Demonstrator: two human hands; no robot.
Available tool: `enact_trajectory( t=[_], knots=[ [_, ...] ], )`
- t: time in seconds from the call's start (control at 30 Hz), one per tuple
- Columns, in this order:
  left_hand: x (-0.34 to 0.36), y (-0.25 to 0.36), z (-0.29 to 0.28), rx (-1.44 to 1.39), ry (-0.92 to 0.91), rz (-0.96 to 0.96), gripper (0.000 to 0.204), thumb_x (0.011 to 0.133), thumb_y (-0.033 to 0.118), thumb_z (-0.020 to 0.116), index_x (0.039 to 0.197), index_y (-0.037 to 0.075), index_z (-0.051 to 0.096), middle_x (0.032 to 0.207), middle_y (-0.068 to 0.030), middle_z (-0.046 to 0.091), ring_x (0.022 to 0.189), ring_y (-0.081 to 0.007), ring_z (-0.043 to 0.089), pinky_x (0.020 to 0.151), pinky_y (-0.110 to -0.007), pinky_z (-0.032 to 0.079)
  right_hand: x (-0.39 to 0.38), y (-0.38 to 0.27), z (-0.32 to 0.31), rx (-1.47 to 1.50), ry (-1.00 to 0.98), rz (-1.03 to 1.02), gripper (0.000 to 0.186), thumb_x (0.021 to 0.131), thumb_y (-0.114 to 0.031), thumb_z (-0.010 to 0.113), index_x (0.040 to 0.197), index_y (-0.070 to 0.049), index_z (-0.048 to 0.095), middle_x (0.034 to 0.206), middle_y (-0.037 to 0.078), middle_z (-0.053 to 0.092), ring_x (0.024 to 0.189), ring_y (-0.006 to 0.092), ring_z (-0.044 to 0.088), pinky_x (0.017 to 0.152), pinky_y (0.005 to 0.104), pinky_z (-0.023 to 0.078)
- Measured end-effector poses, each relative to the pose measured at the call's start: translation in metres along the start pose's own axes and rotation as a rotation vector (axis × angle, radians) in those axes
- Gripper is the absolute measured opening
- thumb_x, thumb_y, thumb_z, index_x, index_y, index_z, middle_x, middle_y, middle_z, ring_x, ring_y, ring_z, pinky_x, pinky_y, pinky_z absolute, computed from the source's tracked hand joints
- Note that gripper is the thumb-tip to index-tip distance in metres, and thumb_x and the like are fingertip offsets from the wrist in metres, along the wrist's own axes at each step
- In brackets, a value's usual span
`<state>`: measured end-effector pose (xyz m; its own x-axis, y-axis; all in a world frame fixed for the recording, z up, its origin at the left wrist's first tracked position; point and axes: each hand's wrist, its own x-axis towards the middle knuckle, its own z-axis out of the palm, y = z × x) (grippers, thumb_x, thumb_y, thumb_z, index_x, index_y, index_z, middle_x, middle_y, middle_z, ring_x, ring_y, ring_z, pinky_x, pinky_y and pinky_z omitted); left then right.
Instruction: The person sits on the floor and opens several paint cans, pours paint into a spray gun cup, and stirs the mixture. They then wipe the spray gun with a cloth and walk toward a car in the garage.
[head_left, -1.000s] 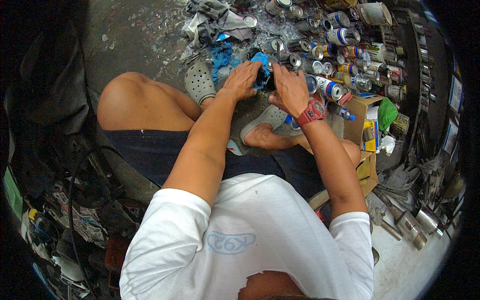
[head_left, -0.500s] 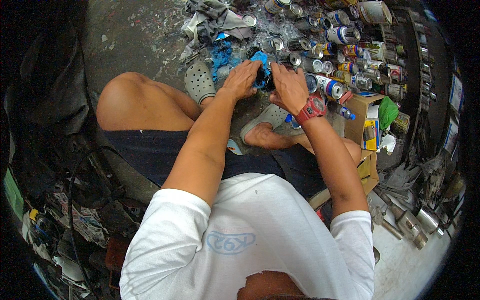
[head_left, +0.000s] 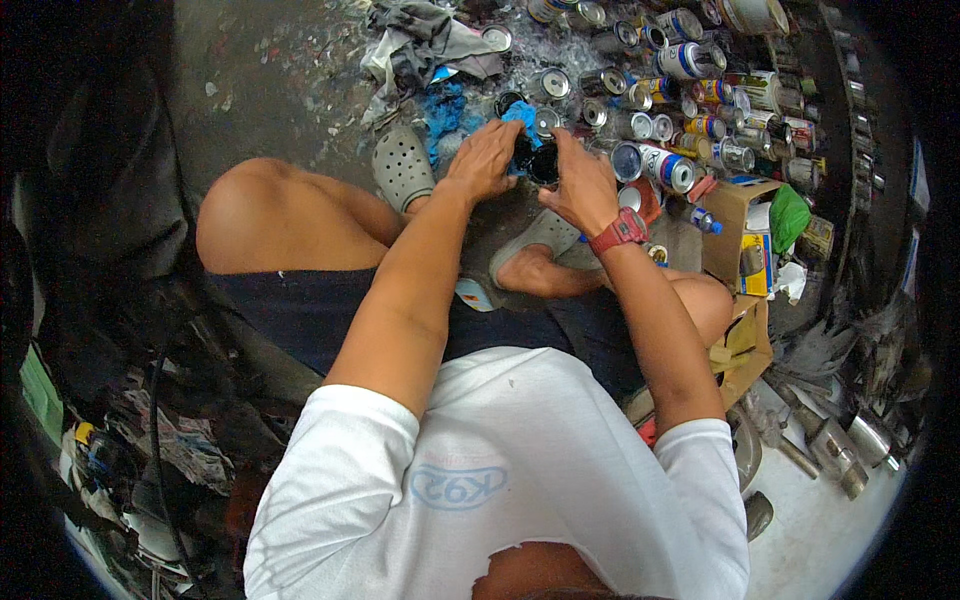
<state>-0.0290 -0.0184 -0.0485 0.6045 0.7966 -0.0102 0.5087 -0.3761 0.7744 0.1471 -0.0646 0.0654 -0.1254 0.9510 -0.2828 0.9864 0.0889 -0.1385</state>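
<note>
Dark can (head_left: 543,163), mouth toward the camera, sits between the two hands. Risk, as I judge it: can tips or slips if the grip loosens or the sides are slick; contents too dark to make out. Right hand (head_left: 585,180) looks wrapped on its right side, index along the far edge, thumb at the near edge. Left hand (head_left: 483,160) has fingers bent at the can's left, by blue cloth (head_left: 520,118) bunched at their far ends; can't tell whether they pinch cloth, can or both. Cloth could snag the rim. Just beyond: silver-topped can (head_left: 547,122), could get knocked by a wide swing. Farther out: blue-and-white can (head_left: 667,168) right, grey clog (head_left: 403,165) left, grey rag (head_left: 430,45) beyond, cardboard box (head_left: 727,220) off right.
</note>
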Motion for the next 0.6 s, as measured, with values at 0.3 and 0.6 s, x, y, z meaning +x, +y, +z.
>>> enact_trajectory(
  t=[0.3, 0.6],
  knots=[
    [0.003, 0.003, 0.003, 0.000, -0.032, -0.045, 0.087, 0.068, 0.017, 0.092, 0.142, 0.009, 0.047, 0.135, -0.0171, 0.060, 0.130, -0.0373, 0.056, 0.108, -0.044, 0.048, -0.041, 0.025, 0.036, 0.563, 0.426, 0.361, 0.087, 0.071, -0.029, 0.092, 0.140, -0.009, 0.045, 0.133, 0.022, 0.062, 0.118, 0.0430, 0.063, 0.101, 0.0512, 0.048],
    [0.010, 0.006, 0.010, 0.041, -0.027, 0.015, 0.086, 0.065, 0.012, 0.091, 0.141, 0.005, 0.050, 0.136, -0.0166, 0.060, 0.129, -0.0387, 0.055, 0.109, -0.045, 0.047, -0.016, 0.072, 0.130, 0.652, 0.487, 0.915, 0.087, 0.069, -0.016, 0.088, 0.142, -0.013, 0.040, 0.130, 0.025, 0.059, 0.116, 0.0471, 0.057, 0.103, 0.0530, 0.046]
  ],
)
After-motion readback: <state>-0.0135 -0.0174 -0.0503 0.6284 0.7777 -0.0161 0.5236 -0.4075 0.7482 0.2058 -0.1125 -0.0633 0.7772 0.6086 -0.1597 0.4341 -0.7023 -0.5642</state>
